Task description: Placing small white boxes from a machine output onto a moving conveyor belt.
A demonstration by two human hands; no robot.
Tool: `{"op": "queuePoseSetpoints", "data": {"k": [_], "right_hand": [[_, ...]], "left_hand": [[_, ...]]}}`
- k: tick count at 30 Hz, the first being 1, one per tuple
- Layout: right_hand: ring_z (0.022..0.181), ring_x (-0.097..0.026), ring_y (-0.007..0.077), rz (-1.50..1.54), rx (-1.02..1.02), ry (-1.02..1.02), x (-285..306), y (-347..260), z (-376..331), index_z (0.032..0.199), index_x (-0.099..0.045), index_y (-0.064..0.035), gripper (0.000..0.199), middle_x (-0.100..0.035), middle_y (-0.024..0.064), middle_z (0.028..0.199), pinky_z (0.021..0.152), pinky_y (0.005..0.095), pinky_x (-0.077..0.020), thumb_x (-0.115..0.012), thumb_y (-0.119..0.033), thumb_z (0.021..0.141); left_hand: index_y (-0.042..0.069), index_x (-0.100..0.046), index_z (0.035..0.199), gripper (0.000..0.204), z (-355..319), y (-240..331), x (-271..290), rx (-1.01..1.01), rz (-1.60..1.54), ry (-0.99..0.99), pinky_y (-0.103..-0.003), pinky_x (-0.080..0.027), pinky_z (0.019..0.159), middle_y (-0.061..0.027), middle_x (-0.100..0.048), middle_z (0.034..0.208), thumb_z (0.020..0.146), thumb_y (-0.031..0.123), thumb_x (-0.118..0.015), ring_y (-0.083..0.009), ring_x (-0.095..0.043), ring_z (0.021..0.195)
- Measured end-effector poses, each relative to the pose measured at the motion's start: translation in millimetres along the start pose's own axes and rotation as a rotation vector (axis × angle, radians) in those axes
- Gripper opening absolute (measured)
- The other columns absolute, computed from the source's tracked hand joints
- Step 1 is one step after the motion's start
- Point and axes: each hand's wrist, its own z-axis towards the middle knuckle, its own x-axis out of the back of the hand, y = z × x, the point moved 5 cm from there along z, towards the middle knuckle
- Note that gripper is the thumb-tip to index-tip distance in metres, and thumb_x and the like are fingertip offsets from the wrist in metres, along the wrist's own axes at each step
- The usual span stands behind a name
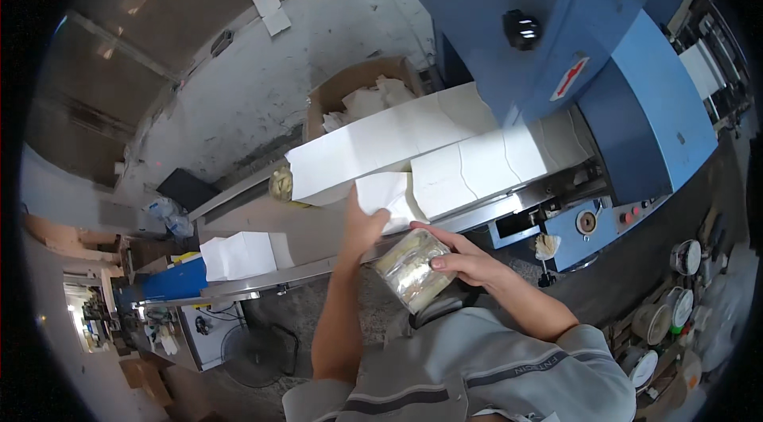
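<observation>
My right hand (465, 259) grips a shiny, clear plastic-wrapped pack (413, 269) with a yellowish tint, held tilted in front of my body. Its thumb lies on the pack's side, and what is inside cannot be made out. My left hand (366, 230) is closed on a white paper piece (385, 190) at the end of the nearer white row, thumb on top and the other fingers mostly hidden. Beside it, a row of white paper blocks (465, 172) runs toward the blue machine. Behind lies a second long white row (373, 140), with a similar clear pack (280, 183) at its left end.
The blue machine (517, 80) stands at the far right, with a control panel (592, 227) low on its front. A cardboard box (318, 100) of white scraps sits behind the rows. Another white stack (238, 255) rests at left. A round fan (256, 354) stands below the bench.
</observation>
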Motion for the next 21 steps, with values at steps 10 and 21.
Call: {"op": "queuePoseSetpoints", "data": {"k": [10, 21], "right_hand": [[0.124, -0.051, 0.0250, -0.052, -0.012, 0.254, 0.9, 5.6, 18.0, 0.149, -0.028, 0.0027, 0.097, -0.051, 0.0172, 0.135, 0.106, 0.0339, -0.0384, -0.075, -0.032, 0.072], [0.122, -0.053, 0.0266, -0.040, 0.047, 0.295, 1.7, 6.6, 22.5, 0.145, -0.034, 0.0037, 0.098, -0.053, 0.0162, 0.132, 0.106, 0.0350, -0.0400, -0.078, -0.038, 0.068]], "left_hand": [[-0.008, -0.029, 0.143, 0.078, -19.1, -189.1, 190.1, 0.331, -0.461, -0.133, -0.029, -0.052, 0.074, -0.0144, -0.062, 0.116, 0.072, 0.007, -0.058, -0.0185, -0.063, 0.096], [-0.007, -0.065, 0.109, 0.042, -48.0, -88.9, 109.4, -0.373, 1.269, -0.028, -0.057, -0.012, 0.117, -0.0199, -0.060, 0.119, 0.082, 0.024, -0.054, -0.0364, -0.041, 0.133]]}}
